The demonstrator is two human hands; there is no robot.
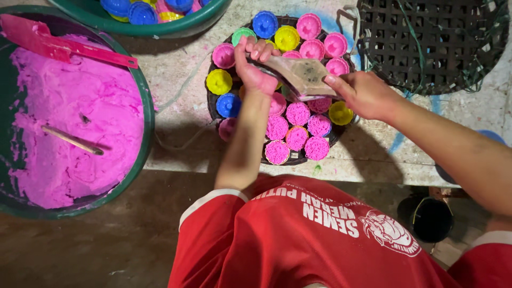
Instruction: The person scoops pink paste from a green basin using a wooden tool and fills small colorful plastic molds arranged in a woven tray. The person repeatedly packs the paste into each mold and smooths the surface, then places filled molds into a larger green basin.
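My left hand (255,66) and my right hand (364,94) both grip a flat brownish wooden block (301,74) held over a round dark tray (214,104). On the tray sit several small fluted plastic moulds in pink, yellow, blue and green (287,37), and several moulded pink cakes (297,113) turned out at the front. The block hides the moulds under it.
A large green basin (145,114) of pink dough stands at the left, with a pink scoop (50,45) and a thin stick (72,140) in it. Another green basin (186,24) of moulds sits at the top. A dark woven basket tray (432,42) lies at the right.
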